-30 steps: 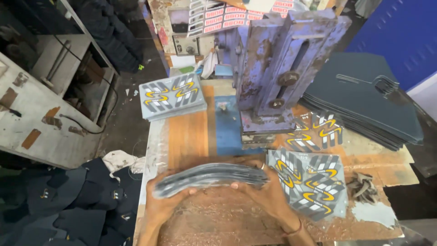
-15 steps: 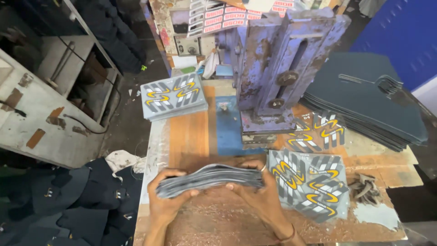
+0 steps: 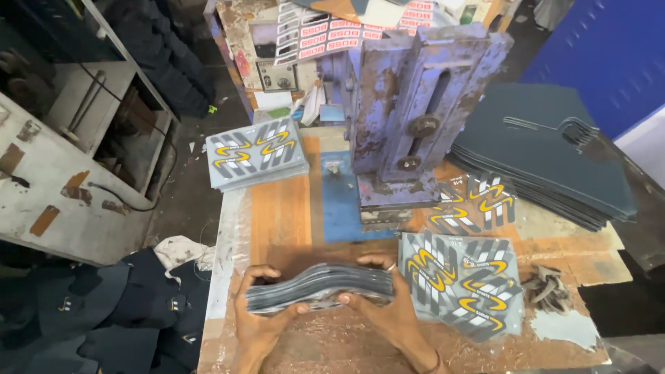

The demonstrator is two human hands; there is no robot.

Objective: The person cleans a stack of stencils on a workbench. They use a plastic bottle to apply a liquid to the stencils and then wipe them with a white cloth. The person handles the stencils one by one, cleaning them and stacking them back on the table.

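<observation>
We note both hands, left hand [image 3: 260,325] and right hand [image 3: 388,312], now closed tighter around the squared-up stack of grey cut sheets [image 3: 318,287] at lower centre.

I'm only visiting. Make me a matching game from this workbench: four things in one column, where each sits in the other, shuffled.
Things:
1. curved grey stack
2. purple press
3. dark sheet pile
4. patterned stack

Places:
A. far left of the bench
B. right edge of the bench
C. between both hands
D. upright at the middle back

Pairs: 1-C, 2-D, 3-B, 4-A
</observation>
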